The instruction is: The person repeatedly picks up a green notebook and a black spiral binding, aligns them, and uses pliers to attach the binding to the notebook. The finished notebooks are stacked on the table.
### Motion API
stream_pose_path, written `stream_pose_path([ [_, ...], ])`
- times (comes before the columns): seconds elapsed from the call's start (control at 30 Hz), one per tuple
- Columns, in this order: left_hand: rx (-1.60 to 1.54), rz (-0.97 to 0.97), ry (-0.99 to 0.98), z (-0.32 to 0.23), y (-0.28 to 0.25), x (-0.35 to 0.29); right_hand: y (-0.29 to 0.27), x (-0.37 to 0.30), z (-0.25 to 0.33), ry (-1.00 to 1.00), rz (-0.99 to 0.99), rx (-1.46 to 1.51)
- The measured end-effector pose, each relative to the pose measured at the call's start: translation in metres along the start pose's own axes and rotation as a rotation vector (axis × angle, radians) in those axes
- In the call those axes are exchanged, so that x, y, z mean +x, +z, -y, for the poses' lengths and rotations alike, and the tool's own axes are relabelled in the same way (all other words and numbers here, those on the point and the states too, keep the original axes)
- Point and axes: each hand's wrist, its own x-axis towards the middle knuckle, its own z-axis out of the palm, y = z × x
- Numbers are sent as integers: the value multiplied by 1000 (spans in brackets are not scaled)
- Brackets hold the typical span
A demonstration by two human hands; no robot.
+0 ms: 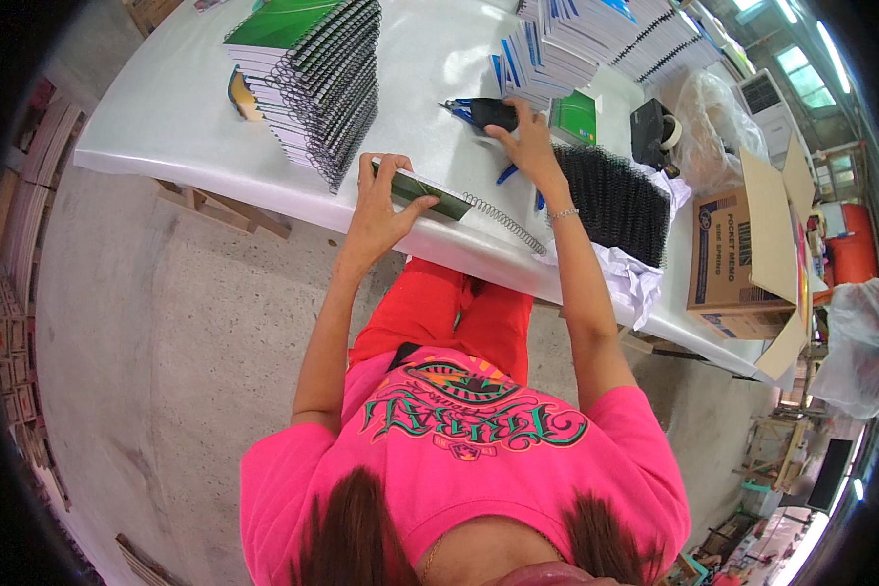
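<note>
Trailing coil (505, 219) — green notebook (447, 203); slim

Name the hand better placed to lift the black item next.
Right, I'd judge: the right hand is at the black item, while the left hand is farther away and occupied, holding the green-covered notebook.

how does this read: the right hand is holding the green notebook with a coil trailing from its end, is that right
Wrong hand: the head view shows the left hand holding the green notebook, with a coil trailing from its end. The right hand is at a black and blue item.
</note>
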Motion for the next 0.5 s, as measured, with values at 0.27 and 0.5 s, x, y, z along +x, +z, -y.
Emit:
stream_pose_path([
  [0.27, -26, 46, -23, -1, 1, -1, -31, -12, 38, 326, 224, 490],
  [0.5, -3, 31, 109, 9, 11, 8, -66, -74, 47, 223, 421, 1591],
])
